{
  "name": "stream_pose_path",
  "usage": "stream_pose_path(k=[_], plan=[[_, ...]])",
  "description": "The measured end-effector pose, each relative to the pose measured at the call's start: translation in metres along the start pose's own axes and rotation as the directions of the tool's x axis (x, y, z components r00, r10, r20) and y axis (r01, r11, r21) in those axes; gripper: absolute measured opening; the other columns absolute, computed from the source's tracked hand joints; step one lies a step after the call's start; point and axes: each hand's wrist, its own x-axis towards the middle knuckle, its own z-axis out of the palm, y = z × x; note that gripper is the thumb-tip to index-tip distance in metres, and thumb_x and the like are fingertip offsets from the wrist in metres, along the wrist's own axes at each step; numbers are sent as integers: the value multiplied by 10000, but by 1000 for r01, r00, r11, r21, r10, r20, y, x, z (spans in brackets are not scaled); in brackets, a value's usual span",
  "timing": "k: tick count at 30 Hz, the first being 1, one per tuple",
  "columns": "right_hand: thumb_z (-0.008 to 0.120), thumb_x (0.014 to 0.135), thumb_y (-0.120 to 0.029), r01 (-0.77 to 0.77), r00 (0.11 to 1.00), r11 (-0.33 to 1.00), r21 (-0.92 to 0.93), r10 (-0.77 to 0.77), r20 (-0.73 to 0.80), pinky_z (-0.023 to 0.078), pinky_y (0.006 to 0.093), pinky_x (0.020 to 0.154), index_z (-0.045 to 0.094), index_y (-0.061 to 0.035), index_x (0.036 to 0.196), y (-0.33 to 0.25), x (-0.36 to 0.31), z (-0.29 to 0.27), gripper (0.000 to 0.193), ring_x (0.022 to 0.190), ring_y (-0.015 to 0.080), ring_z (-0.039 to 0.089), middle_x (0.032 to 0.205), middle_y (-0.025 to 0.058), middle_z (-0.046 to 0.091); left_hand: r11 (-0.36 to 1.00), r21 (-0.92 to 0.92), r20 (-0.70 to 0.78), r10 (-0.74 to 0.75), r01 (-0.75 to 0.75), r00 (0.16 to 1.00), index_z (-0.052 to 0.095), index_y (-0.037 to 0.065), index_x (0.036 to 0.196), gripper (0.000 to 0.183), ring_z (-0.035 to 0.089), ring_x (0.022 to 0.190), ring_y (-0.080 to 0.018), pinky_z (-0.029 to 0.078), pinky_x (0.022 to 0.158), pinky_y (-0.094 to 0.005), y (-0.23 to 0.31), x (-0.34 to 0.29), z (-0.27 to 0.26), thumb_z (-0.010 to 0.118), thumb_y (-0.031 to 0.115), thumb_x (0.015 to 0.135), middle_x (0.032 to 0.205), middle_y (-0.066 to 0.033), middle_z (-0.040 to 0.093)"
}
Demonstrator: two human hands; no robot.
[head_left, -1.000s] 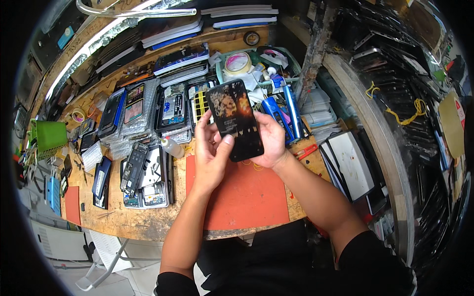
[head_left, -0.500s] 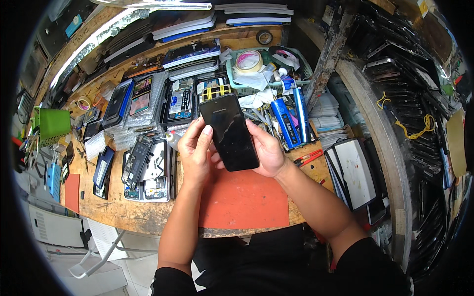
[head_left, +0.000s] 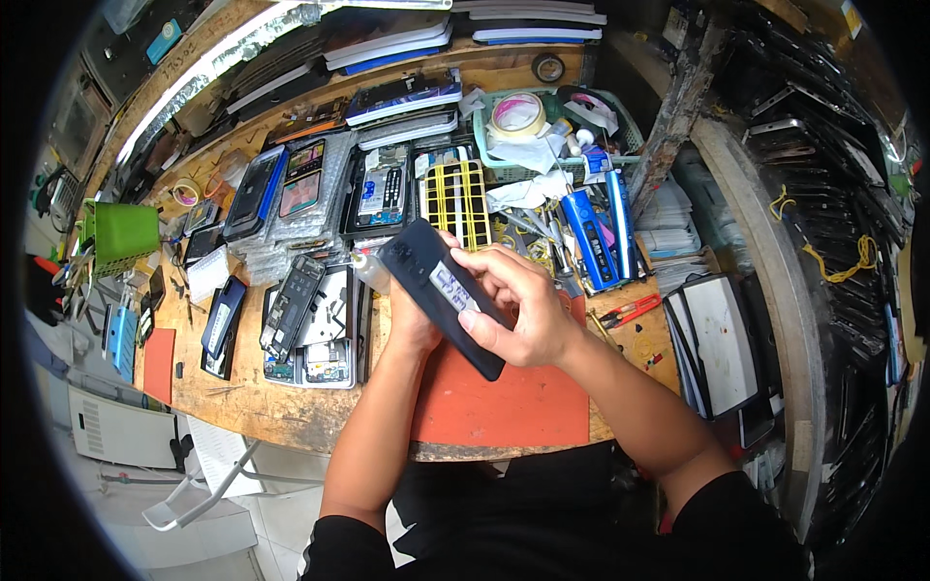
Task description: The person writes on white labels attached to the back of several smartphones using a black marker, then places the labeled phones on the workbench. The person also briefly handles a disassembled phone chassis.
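A dark smartphone point(head_left: 418, 259) is tilted above the orange mat, its back facing me, with a white handwritten label point(head_left: 449, 288) stuck on it. My left hand point(head_left: 412, 318) holds its left side from beneath; most of those fingers are hidden behind the phone. My right hand point(head_left: 528, 308) grips the right edge with bent fingers, the thumb lying near the lower end of the label. Under both hands the orange mat point(head_left: 504, 412) covers the bench's front part.
Opened phones point(head_left: 294, 308) and parts lie left of the mat. Behind are a yellow-striped rack point(head_left: 455, 201), a blue tool point(head_left: 589, 237) and a green basket point(head_left: 630, 126) with tape. A red cutter point(head_left: 632, 310) rests at right, before a wooden post point(head_left: 678, 102) and stacked dark panels.
The phone has been turned over, from its black screen to its labelled back, and now slants. My right hand has shifted its grip onto the back; the whole view has moved slightly.
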Motion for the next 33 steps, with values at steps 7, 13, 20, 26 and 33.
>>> stream_pose_path(k=[7,13,20,26,33], plan=[[676,1042,-213,-39,996,992,-124,28,-86,554,360,762,637,44,1222,3,-15,40,316,792,265,662,964,142,664,885,461,-277,217,-69,936,534,95,1038,186,530,690,-91,451,611,-235,-8,2,14,570,264,1107,796,-4,535],[490,1146,-317,-480,852,537,694,474,222,502,247,726,612,-18,1287,9,-4,20,352,812,43,583,930,-2,659,861,444,4,276,-249,961,478,34,1461,767,585,1176,-241,491,968,-377,3,-4,24,313,682,1086,1307,-146,596],[530,1133,-333,-584,803,362,726,387,453,462,199,710,677,-16,1239,12,-7,3,365,804,8,551,915,-60,647,819,451,118,339,-354,933,470,85,1060,501,553,925,-223,486,881,-381,1,-7,14,452,585,1094,1002,-99,524],[539,1132,-331,-575,813,545,610,461,356,452,203,698,704,-23,1144,6,-1,2,350,798,-3,536,895,-72,631,790,484,143,353,-377,925,454,72,1028,555,566,916,-212,512,874,-379,3,-6,15,465,625,1073,994,-114,525],[528,1137,-328,-559,825,568,604,454,337,440,201,682,710,-25,1133,7,-3,5,353,780,-3,523,884,-74,624,804,467,121,354,-368,927,446,71,1012,553,567,892,-212,512,849,-366,1,-6,14,474,620,1072,976,-114,525]])
